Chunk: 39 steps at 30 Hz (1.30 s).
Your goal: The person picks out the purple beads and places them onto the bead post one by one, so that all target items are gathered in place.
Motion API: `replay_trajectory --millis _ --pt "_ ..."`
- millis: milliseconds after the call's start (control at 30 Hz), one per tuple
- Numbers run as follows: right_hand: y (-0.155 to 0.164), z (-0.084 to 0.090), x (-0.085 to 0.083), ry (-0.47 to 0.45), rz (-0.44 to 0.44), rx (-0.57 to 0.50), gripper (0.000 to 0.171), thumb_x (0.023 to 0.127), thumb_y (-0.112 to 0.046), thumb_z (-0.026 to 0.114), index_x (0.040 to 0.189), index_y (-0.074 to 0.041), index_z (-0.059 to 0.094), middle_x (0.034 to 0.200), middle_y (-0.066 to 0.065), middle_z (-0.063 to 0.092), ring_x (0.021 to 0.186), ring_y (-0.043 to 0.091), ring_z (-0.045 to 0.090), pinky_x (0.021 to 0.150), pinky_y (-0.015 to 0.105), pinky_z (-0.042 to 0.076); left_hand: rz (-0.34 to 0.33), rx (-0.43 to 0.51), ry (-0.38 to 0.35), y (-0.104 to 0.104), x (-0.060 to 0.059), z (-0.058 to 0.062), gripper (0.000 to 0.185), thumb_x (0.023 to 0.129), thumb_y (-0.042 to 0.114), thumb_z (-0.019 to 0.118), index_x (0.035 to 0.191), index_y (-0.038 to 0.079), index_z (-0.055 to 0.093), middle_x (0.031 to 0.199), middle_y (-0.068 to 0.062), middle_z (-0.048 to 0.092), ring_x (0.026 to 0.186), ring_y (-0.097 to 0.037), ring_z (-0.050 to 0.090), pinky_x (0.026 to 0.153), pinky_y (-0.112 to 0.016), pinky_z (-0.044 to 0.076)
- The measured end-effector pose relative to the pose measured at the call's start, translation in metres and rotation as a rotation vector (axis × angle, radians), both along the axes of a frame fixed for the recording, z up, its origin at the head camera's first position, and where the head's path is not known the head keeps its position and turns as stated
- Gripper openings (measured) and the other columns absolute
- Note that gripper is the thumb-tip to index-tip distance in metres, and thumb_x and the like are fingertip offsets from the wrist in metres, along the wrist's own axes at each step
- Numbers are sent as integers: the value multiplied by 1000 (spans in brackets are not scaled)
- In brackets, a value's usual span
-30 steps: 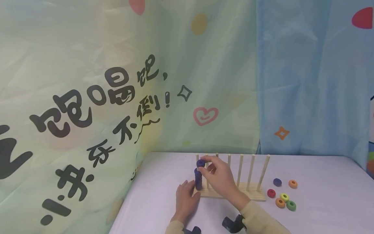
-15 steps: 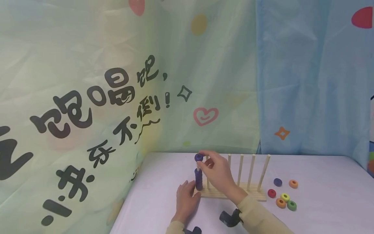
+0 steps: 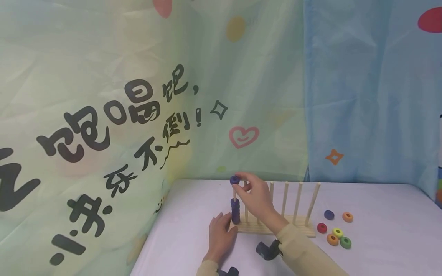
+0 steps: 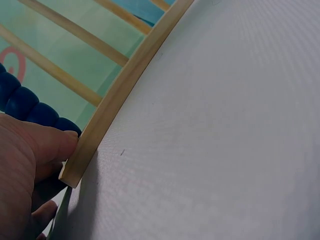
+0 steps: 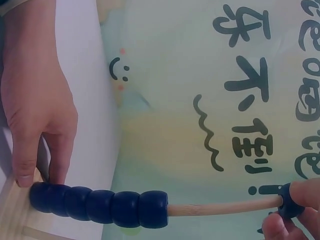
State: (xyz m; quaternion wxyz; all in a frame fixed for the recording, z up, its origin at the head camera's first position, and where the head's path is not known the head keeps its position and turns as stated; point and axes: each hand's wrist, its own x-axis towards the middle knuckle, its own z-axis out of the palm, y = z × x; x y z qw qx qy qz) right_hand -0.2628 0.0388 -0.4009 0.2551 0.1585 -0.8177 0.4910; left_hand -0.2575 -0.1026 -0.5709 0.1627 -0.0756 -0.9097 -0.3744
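My right hand (image 3: 255,195) pinches a dark purple-blue bead (image 3: 235,180) between thumb and fingers at the top of the leftmost peg of a wooden peg rack (image 3: 248,229). In the right wrist view, the peg's tip meets this bead (image 5: 286,205). Lower on the same peg sits a stack of several matching beads (image 5: 100,205), with bare peg between them and the held one. My left hand (image 3: 221,235) grips the rack's left end beside the stack. In the left wrist view, its thumb lies against the base (image 4: 127,85), and some fingers are partly hidden behind.
Several bare pegs (image 3: 284,199) stand along the rack to the right. On the table right of it lie loose beads: blue (image 3: 329,215), red (image 3: 322,228), yellow (image 3: 337,232), green (image 3: 345,242) and two orange (image 3: 332,240). A printed curtain (image 3: 241,96) hangs behind.
My right hand has raised the held bead from in front of the leftmost peg, slightly leftward, up to its top. The left hand has stayed at the rack's end.
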Motion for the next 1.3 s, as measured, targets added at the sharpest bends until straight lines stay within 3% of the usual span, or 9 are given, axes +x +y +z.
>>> replay_trajectory --millis 400,800,1033,1300 --pt "-1 -2 -4 -30 -30 67 29 78 -24 70 107 -21 64 95 -9 66 51 6 47 40 21 37 -9 8 -40 0 1 3 40 77 22 64 117 19 60 119 -1 60 124 -31 41 108 -52 17" --pt "1 -1 1 -10 -11 28 23 78 -20 70 101 -20 65 96 -6 65 60 5 56 46 20 46 -1 11 -39 0 0 2 40 77 23 64 116 18 60 119 -2 60 125 -30 41 108 -51 17" --pt "9 -1 13 -3 46 -39 20 79 -16 68 99 -18 65 88 -8 66 62 7 58 51 22 49 8 13 -45 1 0 3 40 77 22 64 117 17 60 120 -2 60 125 -30 40 109 -51 17" --pt "27 -27 25 -19 10 -36 17 79 -13 69 94 -18 66 81 -9 65 60 7 57 52 21 49 11 7 -41 1 0 2 41 77 22 65 117 17 60 120 -2 60 125 -30 41 109 -50 17"
